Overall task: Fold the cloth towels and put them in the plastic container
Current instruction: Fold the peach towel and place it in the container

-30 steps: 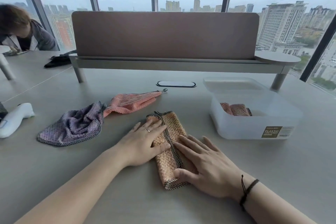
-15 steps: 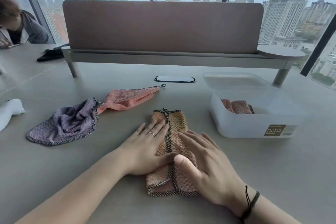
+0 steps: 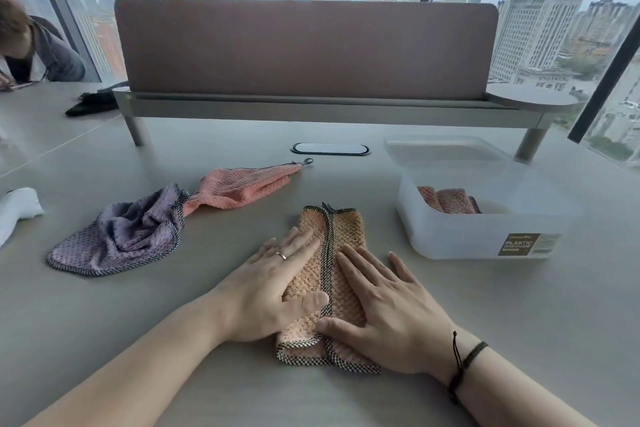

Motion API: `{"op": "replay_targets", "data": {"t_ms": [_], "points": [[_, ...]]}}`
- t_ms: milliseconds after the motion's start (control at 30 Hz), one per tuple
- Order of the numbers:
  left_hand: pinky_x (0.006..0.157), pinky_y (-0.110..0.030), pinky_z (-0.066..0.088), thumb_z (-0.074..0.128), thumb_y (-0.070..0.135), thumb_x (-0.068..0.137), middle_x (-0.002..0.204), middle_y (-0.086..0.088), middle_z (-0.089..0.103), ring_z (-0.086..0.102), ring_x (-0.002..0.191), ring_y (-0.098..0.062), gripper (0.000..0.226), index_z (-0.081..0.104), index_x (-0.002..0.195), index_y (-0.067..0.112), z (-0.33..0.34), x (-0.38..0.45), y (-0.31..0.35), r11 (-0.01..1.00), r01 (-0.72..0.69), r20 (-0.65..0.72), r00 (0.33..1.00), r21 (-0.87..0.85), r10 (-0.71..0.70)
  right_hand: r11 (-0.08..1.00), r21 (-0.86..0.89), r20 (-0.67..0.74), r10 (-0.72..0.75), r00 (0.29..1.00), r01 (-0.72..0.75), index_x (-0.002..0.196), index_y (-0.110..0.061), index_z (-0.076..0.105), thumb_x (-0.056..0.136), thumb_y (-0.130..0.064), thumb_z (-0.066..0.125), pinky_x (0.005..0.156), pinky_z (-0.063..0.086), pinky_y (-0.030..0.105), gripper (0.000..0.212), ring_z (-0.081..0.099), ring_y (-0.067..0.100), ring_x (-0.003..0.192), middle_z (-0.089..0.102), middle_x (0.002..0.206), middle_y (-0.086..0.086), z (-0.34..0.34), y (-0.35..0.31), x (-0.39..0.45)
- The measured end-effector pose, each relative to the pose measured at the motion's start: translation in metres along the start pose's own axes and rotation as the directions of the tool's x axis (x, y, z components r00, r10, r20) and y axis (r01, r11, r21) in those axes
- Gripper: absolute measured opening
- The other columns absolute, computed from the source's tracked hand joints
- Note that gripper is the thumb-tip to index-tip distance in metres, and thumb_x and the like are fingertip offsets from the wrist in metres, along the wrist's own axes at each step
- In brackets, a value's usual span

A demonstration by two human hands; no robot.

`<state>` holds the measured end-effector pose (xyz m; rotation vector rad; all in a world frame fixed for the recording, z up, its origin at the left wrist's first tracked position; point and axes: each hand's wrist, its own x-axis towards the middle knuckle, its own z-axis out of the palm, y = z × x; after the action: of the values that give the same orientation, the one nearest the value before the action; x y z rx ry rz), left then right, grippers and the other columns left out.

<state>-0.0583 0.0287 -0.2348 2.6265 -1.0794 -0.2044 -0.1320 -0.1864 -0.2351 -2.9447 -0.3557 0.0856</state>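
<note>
Flattened now, both flaps of orange towel (image 3: 346, 229) lie under left hand (image 3: 273, 284).

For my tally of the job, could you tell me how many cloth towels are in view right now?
4: an orange towel under both hands, a purple towel crumpled at left, a pink towel beside it, and a folded towel in the plastic container. More may be hidden there.

Left hand (image 3: 273, 282): palm down, fingers extended and slightly spread, ring on 1 finger. Right hand (image 3: 388, 314): palm down, fingers extended, thumb pointing inward. Both forearms bare; dark cord bracelet on right wrist.
</note>
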Motion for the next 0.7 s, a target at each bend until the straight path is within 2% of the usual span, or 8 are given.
{"op": "replay_targets", "data": {"t_ms": [167, 267, 367, 433, 467, 533, 600, 700], "points": [[0.124, -0.035, -0.010, -0.001, 0.082, 0.082, 0.160, 0.018, -0.026, -0.032, 0.141, 0.008, 0.091, -0.015, 0.155, 0.030, 0.006, -0.013, 0.009, 0.976, -0.032, 0.107, 0.994, 0.217, 0.008, 1.000, 0.008, -0.008, -0.023, 1.000, 0.023, 0.157, -0.031, -0.007, 0.071, -0.097, 0.012, 0.124, -0.006, 0.042, 0.110, -0.019, -0.001, 0.147, -0.013, 0.162, -0.018, 0.000, 0.003, 0.000], [0.124, -0.036, -0.011, 0.003, 0.084, 0.081, 0.159, 0.018, -0.030, -0.033, 0.141, 0.005, 0.094, -0.019, 0.154, 0.029, 0.006, -0.011, 0.010, 0.967, -0.006, 0.135, 0.990, 0.257, -0.029, 0.991, 0.093, -0.064, -0.087, 0.994, 0.093, 0.157, -0.037, 0.008, 0.082, -0.087, 0.017, 0.125, -0.001, 0.039, 0.091, -0.011, -0.005, 0.148, -0.001, 0.163, -0.022, -0.001, 0.010, -0.002], [0.124, -0.037, -0.010, 0.008, 0.091, 0.077, 0.158, 0.018, -0.031, -0.034, 0.141, 0.005, 0.102, -0.019, 0.154, 0.030, 0.007, -0.012, 0.009, 0.963, -0.004, 0.142, 0.989, 0.270, -0.036, 0.901, 0.389, -0.217, -0.114, 0.969, 0.193, 0.139, -0.045, 0.049, 0.094, -0.039, 0.051, 0.121, 0.012, 0.021, 0.045, 0.009, -0.014, 0.144, 0.030, 0.156, -0.026, -0.004, 0.023, -0.009], [0.124, -0.038, -0.010, 0.013, 0.095, 0.073, 0.159, 0.018, -0.031, -0.034, 0.141, 0.004, 0.109, -0.020, 0.154, 0.030, 0.007, -0.012, 0.008, 0.964, 0.001, 0.151, 0.988, 0.265, -0.043, 0.843, 0.497, -0.225, -0.106, 0.969, 0.208, 0.117, -0.045, 0.067, 0.083, -0.002, 0.055, 0.119, 0.024, 0.022, 0.056, 0.021, -0.013, 0.142, 0.046, 0.145, -0.030, -0.003, 0.035, -0.017], [0.124, -0.037, -0.010, 0.014, 0.097, 0.070, 0.159, 0.018, -0.030, -0.033, 0.142, 0.004, 0.112, -0.020, 0.154, 0.031, 0.007, -0.012, 0.008, 0.965, 0.003, 0.152, 0.987, 0.262, -0.044, 0.839, 0.508, -0.190, -0.112, 0.975, 0.196, 0.111, -0.046, 0.069, 0.079, 0.004, 0.055, 0.119, 0.028, 0.027, 0.061, 0.024, -0.012, 0.141, 0.049, 0.140, -0.033, -0.003, 0.040, -0.023], [0.124, -0.037, -0.010, 0.015, 0.100, 0.066, 0.159, 0.018, -0.029, -0.033, 0.142, 0.004, 0.117, -0.020, 0.154, 0.031, 0.007, -0.013, 0.009, 0.966, 0.005, 0.147, 0.988, 0.258, -0.045, 0.850, 0.476, -0.156, -0.168, 0.973, 0.223, 0.109, -0.048, 0.070, 0.079, -0.004, 0.061, 0.120, 0.027, 0.031, 0.054, 0.025, -0.010, 0.142, 0.050, 0.137, -0.037, -0.002, 0.043, -0.030], [0.124, -0.037, -0.010, 0.014, 0.100, 0.065, 0.159, 0.018, -0.029, -0.032, 0.142, 0.004, 0.118, -0.020, 0.154, 0.030, 0.007, -0.013, 0.009, 0.966, 0.009, 0.139, 0.989, 0.260, -0.047, 0.880, 0.392, -0.128, -0.236, 0.963, 0.268, 0.116, -0.053, 0.065, 0.079, -0.025, 0.067, 0.121, 0.019, 0.027, 0.047, 0.020, -0.010, 0.144, 0.044, 0.141, -0.039, -0.003, 0.040, -0.035], [0.124, -0.037, -0.010, 0.013, 0.100, 0.065, 0.160, 0.018, -0.027, -0.031, 0.143, 0.003, 0.118, -0.019, 0.154, 0.030, 0.008, -0.013, 0.010, 0.967, 0.013, 0.119, 0.992, 0.256, -0.045, 0.918, 0.262, -0.087, -0.283, 0.955, 0.296, 0.126, -0.063, 0.052, 0.076, -0.053, 0.068, 0.120, 0.005, 0.019, 0.054, 0.008, -0.012, 0.145, 0.030, 0.150, -0.038, -0.007, 0.032, -0.039]]}}
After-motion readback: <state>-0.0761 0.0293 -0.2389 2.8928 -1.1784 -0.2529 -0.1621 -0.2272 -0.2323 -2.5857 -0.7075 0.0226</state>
